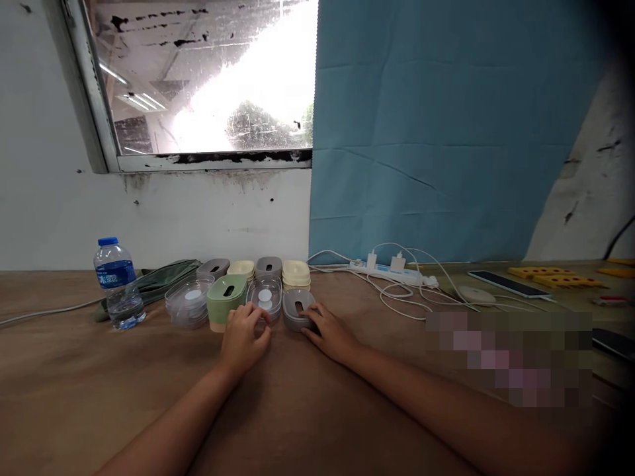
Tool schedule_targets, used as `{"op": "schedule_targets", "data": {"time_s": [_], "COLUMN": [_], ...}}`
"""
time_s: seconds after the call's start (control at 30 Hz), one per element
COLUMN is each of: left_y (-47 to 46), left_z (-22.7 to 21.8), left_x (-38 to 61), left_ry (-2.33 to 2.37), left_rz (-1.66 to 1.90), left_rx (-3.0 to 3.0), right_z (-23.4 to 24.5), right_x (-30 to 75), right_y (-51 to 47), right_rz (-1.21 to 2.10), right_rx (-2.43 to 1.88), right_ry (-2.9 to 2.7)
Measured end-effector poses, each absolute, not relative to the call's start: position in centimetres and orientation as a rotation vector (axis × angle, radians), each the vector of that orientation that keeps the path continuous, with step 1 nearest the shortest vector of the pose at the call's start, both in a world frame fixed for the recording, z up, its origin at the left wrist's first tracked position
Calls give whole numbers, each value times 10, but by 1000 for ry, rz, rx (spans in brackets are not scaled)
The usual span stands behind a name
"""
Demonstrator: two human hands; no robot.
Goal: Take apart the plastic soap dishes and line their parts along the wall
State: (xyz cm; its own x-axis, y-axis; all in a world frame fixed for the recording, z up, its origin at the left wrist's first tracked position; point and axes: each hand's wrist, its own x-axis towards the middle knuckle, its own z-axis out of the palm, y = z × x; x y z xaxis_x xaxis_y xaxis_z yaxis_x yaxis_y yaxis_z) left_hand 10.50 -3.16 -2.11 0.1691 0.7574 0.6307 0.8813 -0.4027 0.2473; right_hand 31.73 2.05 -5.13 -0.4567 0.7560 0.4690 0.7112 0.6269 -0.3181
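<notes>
Left hand (243,336) was loosely open, thumb and fingers apart, in front of the green container (222,309) and clear containers (264,301). Right hand (330,334) had fingers on the right side of the front gray container (292,320), which sat on the desk (297,410); couldn't tell if gripped.

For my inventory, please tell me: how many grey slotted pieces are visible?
3: a front piece at the right hand; a left piece behind the green container; a middle piece behind a clear stack. Others may be hidden.
</notes>
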Motion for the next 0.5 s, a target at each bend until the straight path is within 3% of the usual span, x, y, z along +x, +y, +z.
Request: {"op": "schedule_targets", "data": {"time_s": [0.5], "left_y": [-28], "left_z": [-23], "left_x": [104], "left_ry": [-1688], "left_rz": [-1082], "left_rx": [-2418], "right_z": [-53], "right_x": [317], "right_y": [23], "right_rz": [103], "right_rx": [-1070], "right_ry": [-2290]}}
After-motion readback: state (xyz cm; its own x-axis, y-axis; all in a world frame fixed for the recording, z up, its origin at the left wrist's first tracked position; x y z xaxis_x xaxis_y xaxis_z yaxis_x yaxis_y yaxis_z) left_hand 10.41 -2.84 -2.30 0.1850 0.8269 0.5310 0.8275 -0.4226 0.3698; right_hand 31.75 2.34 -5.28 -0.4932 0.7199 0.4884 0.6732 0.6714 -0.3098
